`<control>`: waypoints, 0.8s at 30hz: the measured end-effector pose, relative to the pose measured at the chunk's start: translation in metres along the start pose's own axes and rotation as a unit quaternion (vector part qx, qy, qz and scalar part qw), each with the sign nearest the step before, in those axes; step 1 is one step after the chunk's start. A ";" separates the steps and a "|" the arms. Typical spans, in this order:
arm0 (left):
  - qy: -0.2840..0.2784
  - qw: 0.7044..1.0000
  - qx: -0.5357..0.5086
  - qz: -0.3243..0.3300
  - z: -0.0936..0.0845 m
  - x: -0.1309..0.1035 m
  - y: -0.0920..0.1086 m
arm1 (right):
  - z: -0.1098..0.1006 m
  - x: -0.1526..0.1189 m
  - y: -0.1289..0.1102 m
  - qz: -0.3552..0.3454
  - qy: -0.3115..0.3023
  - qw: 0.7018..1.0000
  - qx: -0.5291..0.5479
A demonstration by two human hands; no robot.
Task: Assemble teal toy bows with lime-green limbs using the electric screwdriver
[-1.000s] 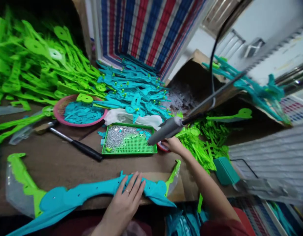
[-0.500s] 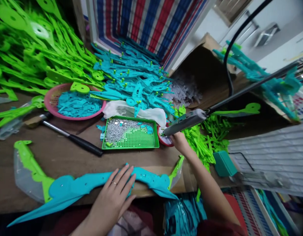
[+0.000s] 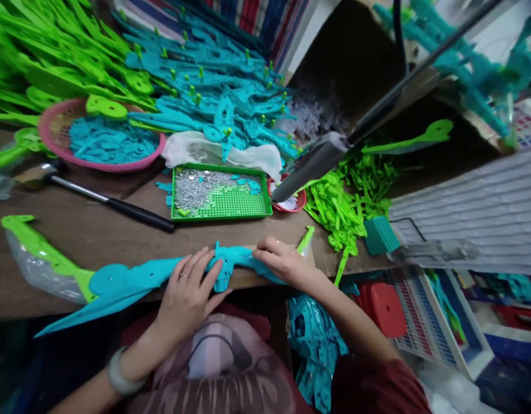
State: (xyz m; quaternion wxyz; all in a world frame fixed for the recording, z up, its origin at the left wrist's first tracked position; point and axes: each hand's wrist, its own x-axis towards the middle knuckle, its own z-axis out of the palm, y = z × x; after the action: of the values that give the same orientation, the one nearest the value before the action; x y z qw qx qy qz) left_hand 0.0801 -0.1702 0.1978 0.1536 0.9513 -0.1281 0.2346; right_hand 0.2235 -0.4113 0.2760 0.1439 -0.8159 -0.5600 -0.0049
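A teal plastic toy bow (image 3: 151, 275) with lime-green tips lies across the front of the wooden table. My left hand (image 3: 183, 296) is closed over its middle, next to the handle. Above the bow's right limb is my right hand (image 3: 285, 263), fingers pinched together and pointing down at it; anything between the fingertips is hidden. Clear plastic pieces hang at the green tips. Just behind the bow stands a green mesh tray (image 3: 237, 210) with many small silver metal bits and a few teal pieces.
A hammer (image 3: 138, 214) lies left of the tray. Behind it stands a pink basket (image 3: 114, 167) of teal parts. A small red bowl (image 3: 297, 201) sits under a grey rod-like tool (image 3: 311, 164). Heaps of green parts (image 3: 334, 201) and teal parts (image 3: 222, 75) surround the work area.
My right hand has moved from the red bowl back to the bow's right limb. My left hand has stayed at the bow's middle, where the handle is now turned into view. The camera has tilted down.
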 end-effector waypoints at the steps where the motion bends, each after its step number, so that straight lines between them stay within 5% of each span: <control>1: -0.001 1.000 0.005 0.004 0.000 0.000 0.000 | 0.006 -0.001 0.000 -0.014 -0.024 1.000 -0.005; 7: 0.002 1.000 0.016 0.023 0.003 -0.002 -0.001 | 0.018 -0.015 0.021 -0.030 -0.038 0.998 -0.033; 15: -0.006 1.000 0.020 0.012 0.005 0.000 0.000 | 0.026 -0.009 0.017 -0.134 -0.047 0.986 -0.083; 18: 0.000 1.000 0.012 0.021 0.004 -0.004 -0.004 | 0.029 -0.004 0.016 -0.124 -0.064 0.987 -0.084; 21: 0.040 0.997 -0.013 0.068 0.007 -0.010 -0.012 | 0.026 -0.001 0.013 -0.103 -0.119 0.984 -0.086; 24: 0.147 0.983 -0.074 0.077 0.027 -0.002 -0.028 | 0.022 0.003 0.018 -0.108 -0.148 0.981 -0.070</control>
State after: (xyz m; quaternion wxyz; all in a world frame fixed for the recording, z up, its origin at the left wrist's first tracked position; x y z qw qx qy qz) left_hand 0.0980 -0.1538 0.1670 0.2225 0.8796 -0.1936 0.3732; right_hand 0.2375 -0.4087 0.2515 0.0008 -0.7506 -0.6579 0.0617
